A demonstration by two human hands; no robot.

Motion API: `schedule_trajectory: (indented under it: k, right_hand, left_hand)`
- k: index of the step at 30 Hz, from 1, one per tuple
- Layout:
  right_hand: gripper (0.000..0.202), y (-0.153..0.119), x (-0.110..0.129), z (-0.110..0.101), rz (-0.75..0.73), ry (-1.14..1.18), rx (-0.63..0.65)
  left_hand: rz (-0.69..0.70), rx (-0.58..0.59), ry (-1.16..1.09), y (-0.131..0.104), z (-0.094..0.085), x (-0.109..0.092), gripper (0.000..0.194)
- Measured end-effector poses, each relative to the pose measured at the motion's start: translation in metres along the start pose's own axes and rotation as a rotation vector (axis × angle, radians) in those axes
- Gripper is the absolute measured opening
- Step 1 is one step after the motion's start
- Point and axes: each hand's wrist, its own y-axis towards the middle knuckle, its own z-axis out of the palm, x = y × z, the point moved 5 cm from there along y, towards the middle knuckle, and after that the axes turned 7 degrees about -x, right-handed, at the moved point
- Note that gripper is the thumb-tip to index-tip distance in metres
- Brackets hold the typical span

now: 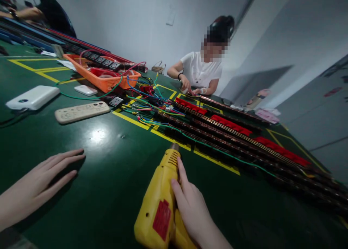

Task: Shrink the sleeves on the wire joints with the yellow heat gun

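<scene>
My left hand (46, 180) lies on the green table (103, 183) at the left, its fingers stretched out and holding nothing. In my right hand (191, 201) is a yellow heat gun (159, 194) with a red label and a metal nozzle. The nozzle points away from me, toward long dark strips (214, 143) that run off to the right. Coloured wires (152, 105) spread from the near ends of these strips. My right fingers rest along the gun's side; its handle is partly hidden by the hand.
An orange basket (108, 82) holds parts and wires. A phone (83, 112), a white power bank (34, 97) and a small white case (86, 90) lie at the left. Red pieces (231, 125) line the strips. A person (202, 73) sits across; another is at the far left.
</scene>
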Motion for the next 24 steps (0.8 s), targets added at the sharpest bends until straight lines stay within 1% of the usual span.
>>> schedule_trajectory:
  k: [3, 7, 10, 13, 17, 20, 24]
  right_hand:
    - [0.059, 0.001, 0.002, 0.0, -0.033, -0.053, -0.008]
    - [0.06, 0.004, 0.005, 0.0, -0.052, -0.128, -0.034]
    - [0.062, 0.009, 0.008, 0.002, -0.094, -0.141, -0.056]
    - [0.063, 0.012, 0.009, 0.005, -0.124, -0.16, -0.069]
    - [0.063, 0.014, 0.009, 0.006, -0.151, -0.128, -0.064]
    - [0.064, 0.014, 0.009, 0.005, -0.152, -0.076, -0.044]
    - [0.063, 0.015, 0.008, 0.005, -0.15, -0.037, -0.024]
  left_hand:
    - [0.01, -0.016, 0.013, 0.004, -0.004, -0.006, 0.052]
    - [0.082, -0.002, 0.055, 0.014, -0.007, -0.018, 0.052]
    - [0.116, 0.003, 0.088, 0.013, -0.009, -0.021, 0.05]
    - [0.116, -0.008, 0.098, 0.011, -0.009, -0.021, 0.049]
    - [0.118, -0.012, 0.12, 0.011, -0.008, -0.022, 0.051]
    - [0.119, 0.009, 0.124, 0.012, -0.008, -0.023, 0.052]
    - [0.093, 0.013, 0.11, 0.013, -0.009, -0.025, 0.05]
